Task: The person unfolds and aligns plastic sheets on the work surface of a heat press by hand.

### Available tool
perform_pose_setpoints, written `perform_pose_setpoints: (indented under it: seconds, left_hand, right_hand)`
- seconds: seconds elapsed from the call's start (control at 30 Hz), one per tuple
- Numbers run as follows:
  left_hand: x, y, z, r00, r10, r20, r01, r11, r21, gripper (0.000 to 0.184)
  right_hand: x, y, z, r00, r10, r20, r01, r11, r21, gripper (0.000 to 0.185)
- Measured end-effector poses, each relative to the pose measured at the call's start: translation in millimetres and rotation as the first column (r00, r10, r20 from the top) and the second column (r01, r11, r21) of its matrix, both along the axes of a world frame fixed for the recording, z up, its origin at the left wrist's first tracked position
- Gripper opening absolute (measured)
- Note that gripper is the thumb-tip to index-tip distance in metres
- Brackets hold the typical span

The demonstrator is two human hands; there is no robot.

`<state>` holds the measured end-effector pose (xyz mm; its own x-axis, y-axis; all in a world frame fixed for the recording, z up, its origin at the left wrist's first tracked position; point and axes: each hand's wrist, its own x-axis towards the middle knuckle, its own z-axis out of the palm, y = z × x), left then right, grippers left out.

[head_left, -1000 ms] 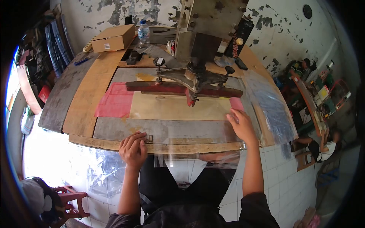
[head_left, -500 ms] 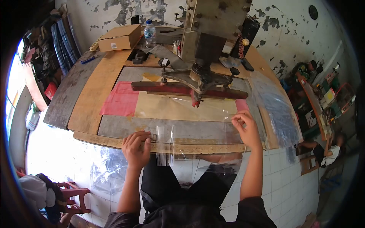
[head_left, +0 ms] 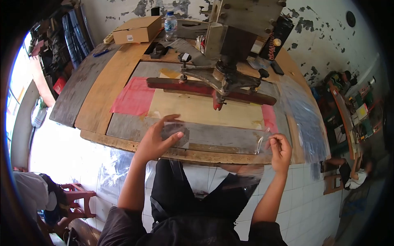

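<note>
My left hand (head_left: 158, 139) is over the front edge of the table with thumb and fingers spread apart, beside the left end of a clear plastic sheet (head_left: 217, 141). Its fingertips are near the yellowish pad (head_left: 197, 110) on the grey plate (head_left: 123, 125). My right hand (head_left: 281, 153) pinches the sheet's right end between thumb and fingers, just off the front right of the plate. The see-through sheet spans the gap between my hands and hangs partly over the table edge; its outline is hard to follow. Above the pad stands a press head with a red bar (head_left: 184, 87).
Red patches (head_left: 131, 96) flank the pad. A stack of clear plastic (head_left: 305, 123) lies at the right. At the back stand a cardboard box (head_left: 137, 30) and a water bottle (head_left: 170, 26). Other people sit at the left and far right. More plastic (head_left: 117, 172) hangs below the table.
My left hand has moved up and right over the plate, fingers spreading. My right hand has shifted down and right with the sheet's end. The view has tilted slightly.
</note>
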<state>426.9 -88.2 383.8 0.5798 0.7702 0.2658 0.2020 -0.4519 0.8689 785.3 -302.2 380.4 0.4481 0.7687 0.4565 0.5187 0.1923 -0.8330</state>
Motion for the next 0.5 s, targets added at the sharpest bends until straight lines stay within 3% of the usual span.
perform_pose_setpoints:
  seconds: [0.03,0.07,0.13,0.27,0.33,0.5]
  left_hand:
    - [-1,5,-15,0.996,-0.041,0.078,0.045,0.997,-0.056,0.047]
    - [-1,9,-21,0.997,-0.031,0.075,0.036,0.998,-0.059,0.047]
    - [-4,16,-27,0.968,-0.135,0.210,0.189,0.946,-0.262,0.036]
    - [-4,14,-30,0.981,-0.012,0.192,0.070,0.952,-0.299,0.030]
    - [-5,10,-24,0.970,-0.011,0.242,0.104,0.923,-0.372,0.030]
    - [-5,6,-26,0.964,0.018,0.265,0.093,0.912,-0.399,0.029]
  right_hand:
    - [-4,5,-2,0.996,-0.059,-0.073,0.059,0.998,-0.002,0.015]
    - [-4,10,-5,0.996,-0.050,-0.075,0.049,0.999,-0.005,0.015]
    - [-4,23,-17,0.985,-0.119,-0.124,0.123,0.992,0.024,0.015]
    - [-7,44,-36,0.976,-0.174,-0.131,0.176,0.984,0.006,0.016]
    - [-4,46,-41,0.963,-0.204,-0.177,0.195,0.978,-0.068,0.017]
    - [-2,46,-45,0.961,-0.214,-0.173,0.207,0.977,-0.059,0.016]
